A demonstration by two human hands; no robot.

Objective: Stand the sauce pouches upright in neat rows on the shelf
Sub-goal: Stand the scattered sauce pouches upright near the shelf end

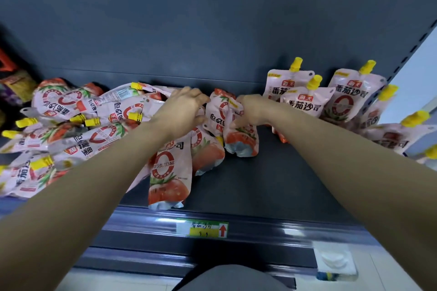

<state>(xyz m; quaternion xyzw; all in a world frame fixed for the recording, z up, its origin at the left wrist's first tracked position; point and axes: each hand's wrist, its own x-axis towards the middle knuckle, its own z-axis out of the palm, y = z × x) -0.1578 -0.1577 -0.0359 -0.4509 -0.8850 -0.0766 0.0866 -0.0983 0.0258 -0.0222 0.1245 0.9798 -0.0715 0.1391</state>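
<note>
Shelf: my shelf [272, 172] is dark painted metal, flat and smooth, with a bare strip in the middle; I judge pouch bases will slide on it.
Heap: the loose heap [78, 125] of sauce pouches fills the left side, lying flat and overlapping, spouts pointing every way.
Standing rows: the upright pouches [340, 104] stand at the right against the back wall, touching one another, caps up.
Held pouch: the held pouch [241, 139] is in the middle of the shelf, base down, just left of the standing rows.
Handling: glossy pink film, soft and sagging. I judge it light but floppy, heaviest low down, and slippery on the flat faces. Best taken near the stiffer top seam or spout, with the gusset base spread to stand.
Right hand [251, 108]: my fingers are curled onto the top of the held pouch, pinching it.
Left hand [182, 111]: arched over the heap's edge, fingers curved toward the inverted pouch [218, 113]; I cannot tell whether they hold it.
Caps: the yellow caps [296, 64] are hard ribbed plastic, the only rigid part.
Price tag [203, 229]: paper, on the front rail.
</note>
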